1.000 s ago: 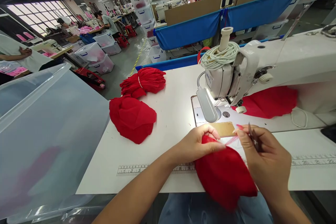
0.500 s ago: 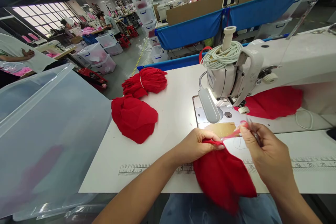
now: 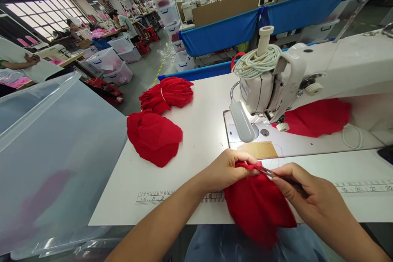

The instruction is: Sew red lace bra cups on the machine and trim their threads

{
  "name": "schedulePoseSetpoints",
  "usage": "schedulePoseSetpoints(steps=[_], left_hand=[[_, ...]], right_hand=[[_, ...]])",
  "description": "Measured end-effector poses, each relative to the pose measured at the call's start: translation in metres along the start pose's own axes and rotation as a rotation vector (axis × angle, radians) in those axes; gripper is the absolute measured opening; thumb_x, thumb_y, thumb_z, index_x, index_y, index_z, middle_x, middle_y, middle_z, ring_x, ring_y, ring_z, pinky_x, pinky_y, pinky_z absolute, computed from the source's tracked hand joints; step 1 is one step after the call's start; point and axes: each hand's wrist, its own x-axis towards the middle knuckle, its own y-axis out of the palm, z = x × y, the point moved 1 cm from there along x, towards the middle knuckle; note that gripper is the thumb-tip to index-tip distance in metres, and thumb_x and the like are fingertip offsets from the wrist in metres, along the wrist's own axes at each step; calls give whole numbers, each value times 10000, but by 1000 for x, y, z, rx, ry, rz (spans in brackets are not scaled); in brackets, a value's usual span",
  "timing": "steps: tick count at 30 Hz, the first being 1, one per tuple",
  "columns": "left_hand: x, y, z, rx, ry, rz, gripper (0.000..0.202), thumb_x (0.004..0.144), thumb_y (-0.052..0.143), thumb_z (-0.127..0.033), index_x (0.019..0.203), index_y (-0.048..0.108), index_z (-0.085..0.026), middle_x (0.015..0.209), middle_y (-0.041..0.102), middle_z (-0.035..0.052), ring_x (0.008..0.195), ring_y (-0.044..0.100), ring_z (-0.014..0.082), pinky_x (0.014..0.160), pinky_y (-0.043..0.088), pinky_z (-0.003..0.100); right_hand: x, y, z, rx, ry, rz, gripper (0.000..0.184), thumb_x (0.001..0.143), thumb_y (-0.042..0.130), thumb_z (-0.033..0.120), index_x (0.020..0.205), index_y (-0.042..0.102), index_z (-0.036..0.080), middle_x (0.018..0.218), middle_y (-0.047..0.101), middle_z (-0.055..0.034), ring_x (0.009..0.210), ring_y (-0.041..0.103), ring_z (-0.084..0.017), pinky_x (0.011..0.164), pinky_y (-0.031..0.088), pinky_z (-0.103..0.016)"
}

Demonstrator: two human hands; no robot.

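Note:
My left hand (image 3: pixel 229 170) pinches the upper edge of a red fabric piece (image 3: pixel 258 208), whose lower part hangs over the table's front edge above my lap. In my right hand (image 3: pixel 310 188) are small metal thread snips (image 3: pixel 267 172), fingers closed around them. Their tips touch the fabric edge right beside my left fingertips. A white sewing machine (image 3: pixel 260 90) stands just beyond my hands, with a grey lamp (image 3: pixel 242 123) by its head. More red fabric (image 3: pixel 319 118) lies under the machine arm.
A loose red fabric pile (image 3: pixel 155 139) and a tied red bundle (image 3: pixel 167 94) lie on the white table (image 3: pixel 202 131) at left. A translucent plastic bin (image 3: pixel 61 143) stands against the table's left side. A printed ruler (image 3: pixel 153 197) runs along the front edge. People work in the background.
My right hand has let go of the light red strip it was pulling and turned the snips, bringing their tips to the fabric edge. My left hand keeps its pinch.

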Motion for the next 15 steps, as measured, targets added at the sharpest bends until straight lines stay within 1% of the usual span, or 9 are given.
schedulePoseSetpoints(steps=[3,6,9,11,12,15], left_hand=[[-1,1,-1,5,0,30,72,796,621,-168,745,661,-138,792,642,17,794,557,137,751,421,245],[-1,1,-1,22,-3,43,86,792,597,-151,711,625,-146,748,600,-5,737,524,119,703,410,233],[-1,1,1,77,19,48,115,795,570,-131,687,602,-148,692,544,-27,682,470,99,647,378,217],[-1,1,2,86,55,68,118,793,563,-118,686,605,-146,690,548,-26,685,474,99,643,380,214],[-1,1,3,73,74,84,114,791,561,-114,695,614,-146,711,575,-17,704,501,104,660,396,216],[-2,0,3,48,82,113,138,810,548,-119,780,680,-147,852,679,34,839,603,148,775,465,246]], right_hand=[[4,0,-2,-119,-69,-4,335,928,475,567,872,660,293,598,672,49,425,563,-139,409,397,-248],[7,1,5,-186,-127,-95,359,929,457,573,833,646,283,553,658,51,345,498,-130,361,360,-245],[9,6,12,-180,-147,-143,401,926,434,589,793,640,272,520,644,42,320,465,-131,350,336,-249],[9,10,12,-141,-115,-130,393,920,449,585,782,648,275,557,666,32,365,514,-139,373,354,-250],[9,11,11,-113,-78,-132,382,918,460,579,778,649,278,590,682,27,407,548,-145,396,373,-252],[8,12,6,21,81,-220,336,907,500,560,780,636,280,650,691,23,537,619,-163,507,455,-259]])
